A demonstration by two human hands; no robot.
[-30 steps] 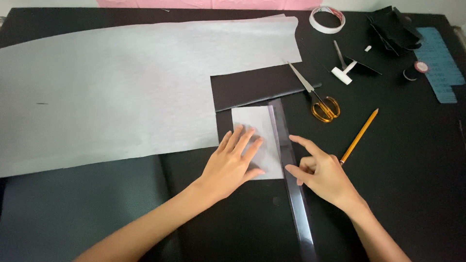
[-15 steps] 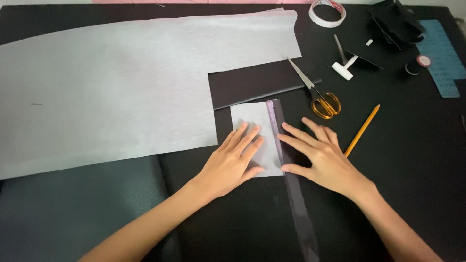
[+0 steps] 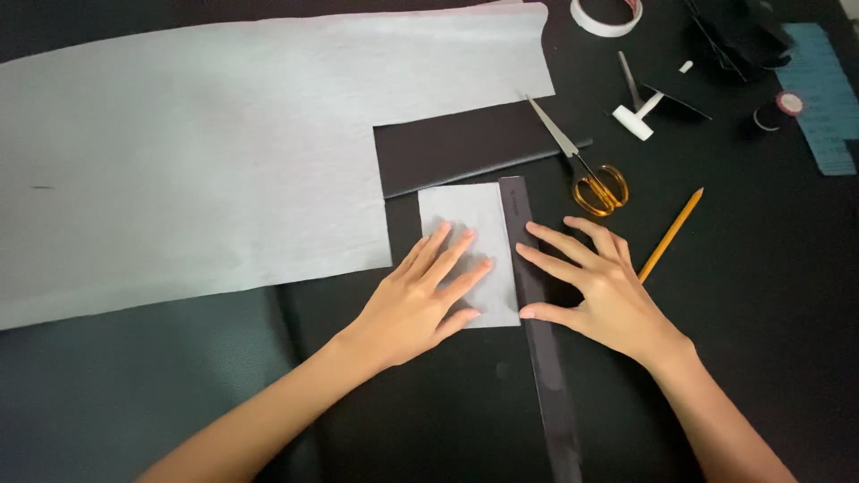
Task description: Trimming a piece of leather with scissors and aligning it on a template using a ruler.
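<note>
Far left, the large pale grey sheet [image 3: 224, 152] covers most of the black table [image 3: 769, 295], a rectangular notch cut from its near right corner.

In that notch lies a dark card [image 3: 465, 152], and just near of it sits the small pale grey rectangle [image 3: 465, 219] you are working on, its long axis running near to far.

Your left hand [image 3: 420, 304] lies flat on the near half of that rectangle, fingers spread apart and pointing far and slightly right, clamped on nothing.

Along the rectangle's right edge, touching it, runs the dark ruler [image 3: 537, 340], its long axis also near to far, tilting a little right as it comes toward you and reaching well past the rectangle on the near side.

Your right hand [image 3: 599, 291] rests open just right of the ruler, fingers splayed and pointing left, the fingertips pressing on the ruler's strip; it grips nothing.

So the ruler lies between your two hands, nearer the right, while the rectangle sits under the left.

Farther right, orange-handled scissors [image 3: 586, 170] lie beyond your right hand, blades pointing far left. A yellow pencil [image 3: 671, 234] lies slanted just right of that hand. A roll of white tape [image 3: 607, 13] sits at the far edge.
</note>
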